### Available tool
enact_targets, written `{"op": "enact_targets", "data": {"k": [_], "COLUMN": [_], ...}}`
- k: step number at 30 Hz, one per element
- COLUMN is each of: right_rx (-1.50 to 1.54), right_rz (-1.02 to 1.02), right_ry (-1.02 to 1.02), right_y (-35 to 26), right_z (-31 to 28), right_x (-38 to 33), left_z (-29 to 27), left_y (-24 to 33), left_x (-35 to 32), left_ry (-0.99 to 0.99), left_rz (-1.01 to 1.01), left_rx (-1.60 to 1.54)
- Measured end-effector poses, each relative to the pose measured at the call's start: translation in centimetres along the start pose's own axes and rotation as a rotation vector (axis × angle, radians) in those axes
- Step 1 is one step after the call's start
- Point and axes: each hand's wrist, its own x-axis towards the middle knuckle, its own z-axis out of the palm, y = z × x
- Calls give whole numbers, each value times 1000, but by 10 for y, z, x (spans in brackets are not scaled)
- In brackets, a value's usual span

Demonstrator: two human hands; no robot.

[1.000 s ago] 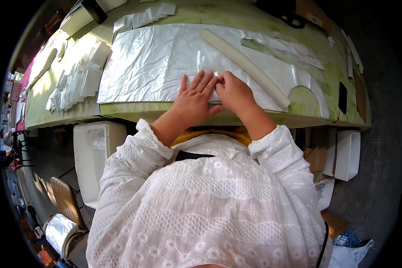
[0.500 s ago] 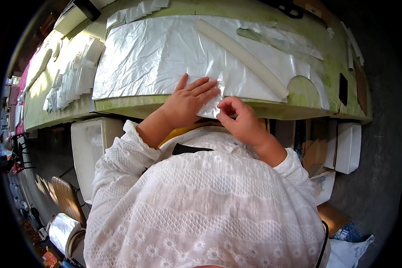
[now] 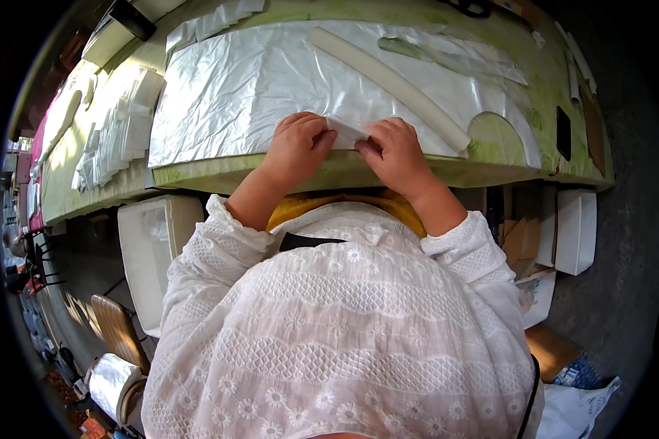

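A small clear plastic bag is stretched between my hands just over the near edge of the table. My left hand is closed, its thumb and fingers pinching the bag's left side. With thumb against curled fingers, my right hand grips the opposite side. Beneath lies a wide, creased sheet of clear plastic film. A long off-white tube rests slantwise on the film, its near end to the right of my right hand.
Overlapping flat clear bags lie in a row at the table's left. A black phone is near the right end of the green-covered table. Below stand a white foam box on the left and a white box on the right.
My left hand has gone from lying flat, fingers spread, to pinching the bag. Both hands now hold it raised slightly, farther from my body, and the right hand has moved a little forward.
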Motion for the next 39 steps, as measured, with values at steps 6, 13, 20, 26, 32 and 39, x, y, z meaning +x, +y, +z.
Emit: {"op": "enact_targets", "data": {"k": [6,13,20,26,32,39], "right_rx": [-275,-405,-282,-286,-273,-107], "right_rz": [206,225,289,288,263,3], "right_ry": [57,46,55,-75,-103,-132], "right_y": [2,1,4,2,-5,-58], "right_z": [19,21,22,11,1,24], "right_x": [12,17,12,21,13,-1], "left_z": [9,12,20,10,6,13], "left_y": [7,8,14,15,38,18], "left_x": [6,13,15,12,-74,-93], "left_ry": [108,36,-158,-181,65,-48], "left_rz": [-112,-201,142,160,-204,-1068], "left_rx": [210,293,331,286,-646,-1589]}}
